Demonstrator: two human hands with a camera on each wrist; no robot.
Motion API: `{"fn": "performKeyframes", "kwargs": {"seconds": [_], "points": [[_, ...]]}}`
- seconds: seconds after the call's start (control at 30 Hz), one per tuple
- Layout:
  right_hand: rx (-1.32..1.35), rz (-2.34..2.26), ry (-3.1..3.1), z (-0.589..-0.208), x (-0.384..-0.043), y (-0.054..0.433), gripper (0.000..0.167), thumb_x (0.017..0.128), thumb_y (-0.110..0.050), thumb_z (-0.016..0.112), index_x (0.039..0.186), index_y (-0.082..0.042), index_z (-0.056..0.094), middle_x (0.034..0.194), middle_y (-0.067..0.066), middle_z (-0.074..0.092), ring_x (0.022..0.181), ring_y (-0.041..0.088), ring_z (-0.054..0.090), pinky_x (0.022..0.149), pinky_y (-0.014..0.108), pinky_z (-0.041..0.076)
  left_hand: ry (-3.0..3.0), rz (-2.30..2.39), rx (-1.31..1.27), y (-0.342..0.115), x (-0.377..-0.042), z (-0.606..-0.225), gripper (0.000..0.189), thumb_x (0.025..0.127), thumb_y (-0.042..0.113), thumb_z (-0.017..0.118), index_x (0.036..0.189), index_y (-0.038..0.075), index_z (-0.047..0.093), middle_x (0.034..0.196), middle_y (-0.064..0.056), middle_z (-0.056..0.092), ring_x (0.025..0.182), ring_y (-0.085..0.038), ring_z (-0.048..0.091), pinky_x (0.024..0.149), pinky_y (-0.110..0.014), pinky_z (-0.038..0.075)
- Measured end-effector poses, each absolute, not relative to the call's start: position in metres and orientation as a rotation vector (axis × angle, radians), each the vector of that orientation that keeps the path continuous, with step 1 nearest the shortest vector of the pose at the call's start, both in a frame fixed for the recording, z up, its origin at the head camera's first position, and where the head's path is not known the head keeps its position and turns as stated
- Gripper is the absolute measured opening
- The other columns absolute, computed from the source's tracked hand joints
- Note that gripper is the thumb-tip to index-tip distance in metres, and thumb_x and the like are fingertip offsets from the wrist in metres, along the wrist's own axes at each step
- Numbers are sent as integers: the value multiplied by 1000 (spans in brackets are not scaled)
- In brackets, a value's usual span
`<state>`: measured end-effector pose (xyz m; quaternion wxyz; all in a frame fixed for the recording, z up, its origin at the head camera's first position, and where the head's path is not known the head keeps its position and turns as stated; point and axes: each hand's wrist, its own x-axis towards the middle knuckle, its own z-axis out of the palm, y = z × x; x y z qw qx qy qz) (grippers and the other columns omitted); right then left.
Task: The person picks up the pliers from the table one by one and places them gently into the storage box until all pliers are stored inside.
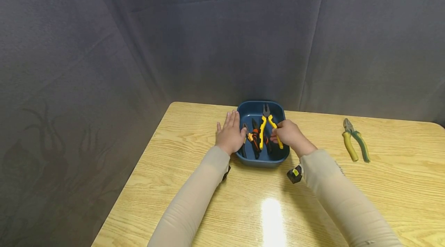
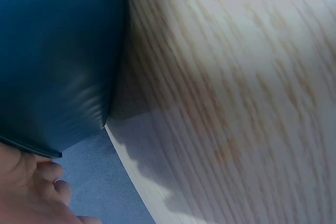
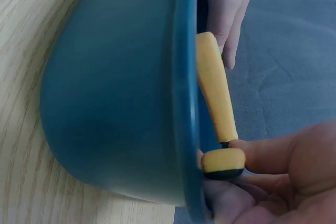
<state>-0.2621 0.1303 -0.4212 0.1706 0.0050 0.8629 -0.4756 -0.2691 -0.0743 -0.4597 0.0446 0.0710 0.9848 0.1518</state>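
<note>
A blue plastic basin (image 1: 263, 163) stands near the table's back edge. My right hand (image 1: 289, 135) is at its right side and pinches one handle of yellow-handled pliers (image 1: 263, 125), which stand spread with dark jaws toward the back of the basin. In the right wrist view, thumb and fingers close on the yellow handle end (image 3: 224, 160) right at the rim. My left hand (image 1: 231, 135) rests against the basin's left rim, fingers straight and thumb over the edge. Inside the basin lie several more pliers with orange-and-black handles (image 1: 255, 137), partly overlapping.
Another pair of pliers (image 1: 355, 140), with yellow and green handles, lies on the wooden table (image 1: 326, 127) to the right. A grey cloth curtain (image 1: 222, 46) hangs right behind the table's back edge and along the left side.
</note>
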Motion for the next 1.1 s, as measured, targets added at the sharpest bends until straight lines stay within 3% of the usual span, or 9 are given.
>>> {"fn": "performKeyframes", "kwargs": {"seconds": [0.6, 0.9, 1.1], "points": [[-14, -1186, 2589, -421, -259, 127, 30, 102, -2, 49, 118, 21, 57, 98, 26, 70, 83, 28, 73, 72, 32, 60, 2996, 469, 220, -75, -268, -460, 69, 110, 45, 33, 165, 15, 4, 171, -1, 0, 156, -18, -6, 123, -56, 3], [-32, -1097, 2638, -418, -256, 125, 29, 102, -3, 49, 117, 20, 59, 94, 23, 72, 83, 29, 73, 72, 34, 59, 2990, 453, 214, -75, -269, -459, 69, 110, 46, 32, 165, 16, 3, 171, 0, -1, 156, -16, -9, 124, -55, 3], [-29, -1019, 2670, -418, -255, 124, 27, 102, -6, 50, 112, 16, 61, 83, 15, 71, 72, 21, 68, 61, 27, 51, 2987, 467, 216, -75, -269, -459, 69, 110, 45, 33, 165, 16, 4, 171, 0, -1, 155, -15, -9, 124, -56, 3]]}}
